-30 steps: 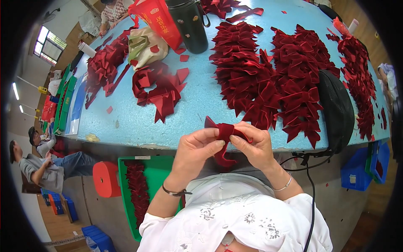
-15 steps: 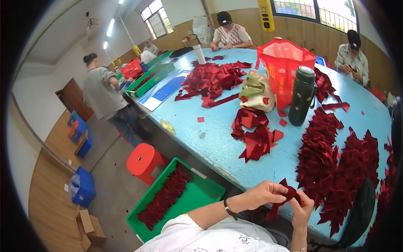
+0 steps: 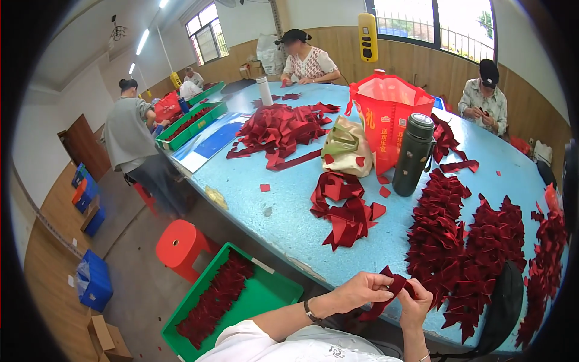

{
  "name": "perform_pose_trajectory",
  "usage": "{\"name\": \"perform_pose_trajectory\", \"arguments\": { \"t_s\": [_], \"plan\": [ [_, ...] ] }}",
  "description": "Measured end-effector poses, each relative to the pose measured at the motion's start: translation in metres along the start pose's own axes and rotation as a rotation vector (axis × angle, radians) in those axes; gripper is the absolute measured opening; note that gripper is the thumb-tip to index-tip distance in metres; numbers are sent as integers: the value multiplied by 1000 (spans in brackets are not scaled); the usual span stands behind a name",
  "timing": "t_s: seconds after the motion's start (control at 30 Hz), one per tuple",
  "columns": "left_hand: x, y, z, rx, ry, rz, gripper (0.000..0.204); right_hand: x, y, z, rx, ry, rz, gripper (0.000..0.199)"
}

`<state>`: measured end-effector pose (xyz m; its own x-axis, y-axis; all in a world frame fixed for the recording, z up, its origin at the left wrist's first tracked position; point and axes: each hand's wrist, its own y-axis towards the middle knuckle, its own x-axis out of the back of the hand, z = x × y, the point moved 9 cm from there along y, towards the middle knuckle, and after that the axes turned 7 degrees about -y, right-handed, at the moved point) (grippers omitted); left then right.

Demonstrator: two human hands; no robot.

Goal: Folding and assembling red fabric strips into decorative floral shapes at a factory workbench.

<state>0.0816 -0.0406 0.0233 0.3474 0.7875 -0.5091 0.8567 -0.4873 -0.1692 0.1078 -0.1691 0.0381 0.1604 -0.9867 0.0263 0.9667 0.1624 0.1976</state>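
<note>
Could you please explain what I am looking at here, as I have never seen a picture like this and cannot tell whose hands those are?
This is one view from a wide fisheye camera worn on a person's head, looking down, so straight edges bend near the rim. The two bare hands at the bottom are the wearer's own: the left hand and right hand together pinch a dark red ribbon piece at the edge of the light blue table. On the table lie heaps of finished red bows, loose ribbon strips, a dark flask and a red bag. A green tray of red pieces sits on the floor beside an orange stool. Other people work around the table.
</note>
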Motion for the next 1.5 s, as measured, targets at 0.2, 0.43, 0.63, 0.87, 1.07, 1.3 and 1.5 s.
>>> {"name": "perform_pose_trajectory", "arguments": {
  "t_s": [0.2, 0.43, 0.63, 0.87, 1.07, 1.3, 1.5],
  "plan": [
    [6, -3, -1, -41, -34, -5, 37, -10, 3, 13, 68, -60, -22, 12],
    [11, 0, 8, -111, -24, -95, 35, -9, 0, -3, -23, 44, -50, 9],
    [4, 2, 6, -283, -77, -136, 37, -9, 0, -3, -64, 87, -99, 8],
    [-8, -6, 2, -246, 15, -199, 40, -2, 0, 3, 27, -54, -150, 9],
    [-4, -5, 18, -227, -138, -235, 39, 0, -5, 3, 79, -78, -152, 5],
    [-9, -6, 10, -71, -238, -108, 40, 7, -3, 8, 82, -168, -89, 4],
    [-13, -4, 11, -76, -206, -36, 40, 8, -7, 15, 118, -137, -116, 5]
  ]
}}
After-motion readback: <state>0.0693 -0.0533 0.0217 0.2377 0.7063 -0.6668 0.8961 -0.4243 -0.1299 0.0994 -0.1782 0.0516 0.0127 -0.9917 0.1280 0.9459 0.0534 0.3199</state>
